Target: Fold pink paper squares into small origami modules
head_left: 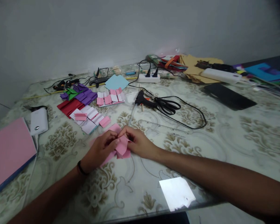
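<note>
Both hands meet over a small piece of folded pink paper near the middle of the table. My left hand, with a dark band at the wrist, pinches it from the left. From the right, my right hand grips its upper and right edges, thumb and fingers closed. More pink paper lies flat beneath the hands, partly hidden by them. Just beyond are folded white and pink paper pieces, with another pink and white group farther back.
A black glue gun with a coiled cord lies ahead. Red and purple folded papers sit back left. At left are a white power bank and a pink sheet stack. A white power strip and dark phone-like slab lie farther back.
</note>
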